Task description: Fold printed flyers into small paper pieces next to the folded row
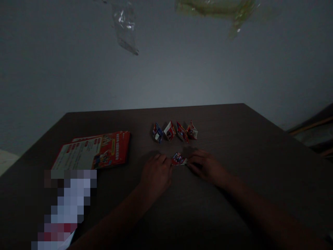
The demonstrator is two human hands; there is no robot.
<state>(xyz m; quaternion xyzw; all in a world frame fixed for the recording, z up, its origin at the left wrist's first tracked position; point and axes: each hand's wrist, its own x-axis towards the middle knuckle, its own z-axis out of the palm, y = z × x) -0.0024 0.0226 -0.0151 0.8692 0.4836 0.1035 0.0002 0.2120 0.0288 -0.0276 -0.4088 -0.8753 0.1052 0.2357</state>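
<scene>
A small folded paper piece, red with a printed picture, lies between my hands near the middle of the table. My left hand has its fingers closed on the paper's left side. From the other side, my right hand pinches its right corner between thumb and fingers. Just beyond stand several folded paper shapes in a row: a blue one, a white and red one, a red one and another at the right end.
A stack of red and white printed sheets lies on the left of the dark table. A pixelated patch covers the lower left. Behind the table rises a wall with clear tape and yellowish tape.
</scene>
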